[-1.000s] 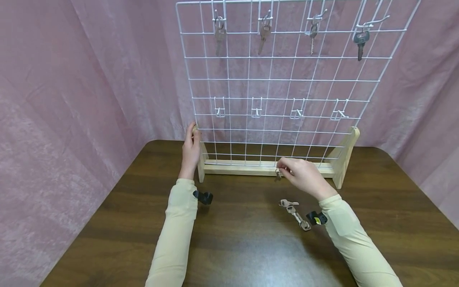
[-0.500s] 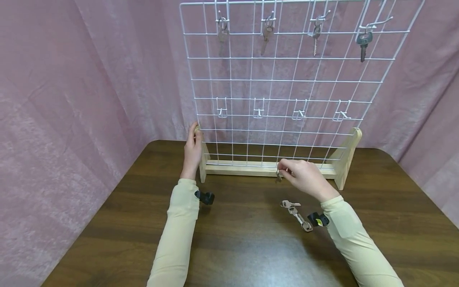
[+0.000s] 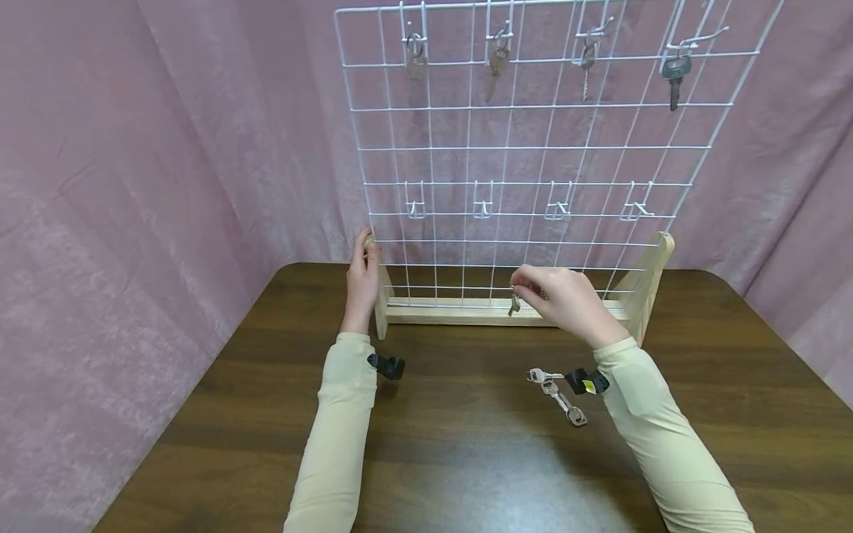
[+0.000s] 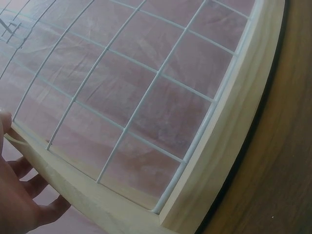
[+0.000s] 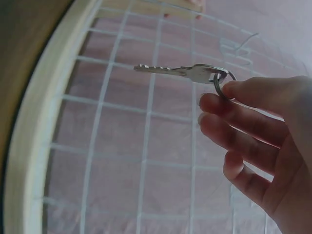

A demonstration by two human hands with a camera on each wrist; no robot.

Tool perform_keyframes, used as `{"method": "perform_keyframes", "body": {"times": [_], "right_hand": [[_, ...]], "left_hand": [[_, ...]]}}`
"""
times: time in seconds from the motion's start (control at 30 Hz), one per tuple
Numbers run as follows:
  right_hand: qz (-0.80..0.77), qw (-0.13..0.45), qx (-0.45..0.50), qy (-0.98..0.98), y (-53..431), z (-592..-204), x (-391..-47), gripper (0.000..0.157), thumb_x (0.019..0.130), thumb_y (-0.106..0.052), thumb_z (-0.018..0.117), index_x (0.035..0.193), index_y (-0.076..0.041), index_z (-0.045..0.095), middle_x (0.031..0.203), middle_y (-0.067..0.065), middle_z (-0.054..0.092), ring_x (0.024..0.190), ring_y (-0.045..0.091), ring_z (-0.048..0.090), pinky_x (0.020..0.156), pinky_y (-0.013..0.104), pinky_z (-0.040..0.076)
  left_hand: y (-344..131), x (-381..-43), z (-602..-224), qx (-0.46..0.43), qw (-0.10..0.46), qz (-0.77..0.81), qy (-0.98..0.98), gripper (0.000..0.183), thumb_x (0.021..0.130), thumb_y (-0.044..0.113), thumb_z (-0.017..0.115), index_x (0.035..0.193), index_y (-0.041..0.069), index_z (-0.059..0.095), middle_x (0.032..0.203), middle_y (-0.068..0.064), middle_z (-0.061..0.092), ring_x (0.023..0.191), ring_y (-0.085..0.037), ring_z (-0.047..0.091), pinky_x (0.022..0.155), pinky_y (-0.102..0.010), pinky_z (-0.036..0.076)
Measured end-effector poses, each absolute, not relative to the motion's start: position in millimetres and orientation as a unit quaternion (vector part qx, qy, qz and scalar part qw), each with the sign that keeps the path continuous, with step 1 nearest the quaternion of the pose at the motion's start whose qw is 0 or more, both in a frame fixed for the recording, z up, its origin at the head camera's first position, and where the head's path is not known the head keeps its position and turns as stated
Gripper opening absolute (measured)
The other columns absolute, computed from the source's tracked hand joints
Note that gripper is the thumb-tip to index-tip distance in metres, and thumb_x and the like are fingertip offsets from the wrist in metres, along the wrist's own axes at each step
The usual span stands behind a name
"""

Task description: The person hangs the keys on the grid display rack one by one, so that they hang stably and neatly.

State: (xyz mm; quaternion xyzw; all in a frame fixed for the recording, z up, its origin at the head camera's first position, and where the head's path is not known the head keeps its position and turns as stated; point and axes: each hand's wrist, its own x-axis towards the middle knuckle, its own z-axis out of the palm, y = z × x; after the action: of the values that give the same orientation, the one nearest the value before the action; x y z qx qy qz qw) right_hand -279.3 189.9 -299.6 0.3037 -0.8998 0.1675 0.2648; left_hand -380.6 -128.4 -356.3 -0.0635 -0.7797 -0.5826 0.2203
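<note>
My right hand (image 3: 563, 300) pinches the metal ring (image 5: 216, 87) of a silver key (image 5: 195, 73) between thumb and fingertips. In the head view the key hangs from the fingertips in front of the lower part of a white wire grid rack (image 3: 466, 149). The right wrist view shows the key's toothed blade pointing left, away from the hand. At the rack's left end my left hand (image 3: 363, 285) grips the wooden side post (image 4: 83, 187), thumb on one side and fingers on the other. Loose keys (image 3: 563, 400) lie on the table below the right hand.
Several keys, among them a black-headed key (image 3: 676, 68), hang from the top-row hooks. A lower row of bare white hooks (image 3: 483, 207) crosses the grid. The wooden base (image 3: 440, 316) stands on a brown table (image 3: 266, 444), before a pink curtain (image 3: 200, 133).
My right hand has lifted from near the wooden base, carrying the key up with it. My left hand keeps its place on the side post. The head view has shifted slightly.
</note>
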Motion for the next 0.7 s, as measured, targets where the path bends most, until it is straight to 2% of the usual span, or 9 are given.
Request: {"method": "perform_keyframes", "body": {"times": [0.33,0.7], "right_hand": [[0.227,0.285,0.333,-0.870,152.2,-277.1,-291.6,0.003,0.090,-0.012,0.069,0.092,-0.012,0.067,0.076,-0.001,0.071,0.066,0.010,0.063,0.061,0.030,0.049],[0.253,0.279,0.361,-0.853,120.2,-252.4,-306.5,0.004,0.092,-0.012,0.065,0.092,-0.008,0.066,0.071,0.002,0.067,0.065,0.013,0.060,0.063,0.029,0.047]], "left_hand": [[-127.2,-379.7,-362.2,-0.064,0.208,-0.578,-0.787,0.052,0.102,0.050,0.035,0.150,0.029,0.033,0.145,-0.017,0.049,0.131,-0.034,0.050,0.105,-0.055,0.039],[-128.3,-381.6,-356.1,-0.066,0.216,-0.578,-0.785,0.050,0.103,0.049,0.035,0.149,0.030,0.034,0.148,-0.015,0.046,0.131,-0.033,0.049,0.105,-0.054,0.040]]}}
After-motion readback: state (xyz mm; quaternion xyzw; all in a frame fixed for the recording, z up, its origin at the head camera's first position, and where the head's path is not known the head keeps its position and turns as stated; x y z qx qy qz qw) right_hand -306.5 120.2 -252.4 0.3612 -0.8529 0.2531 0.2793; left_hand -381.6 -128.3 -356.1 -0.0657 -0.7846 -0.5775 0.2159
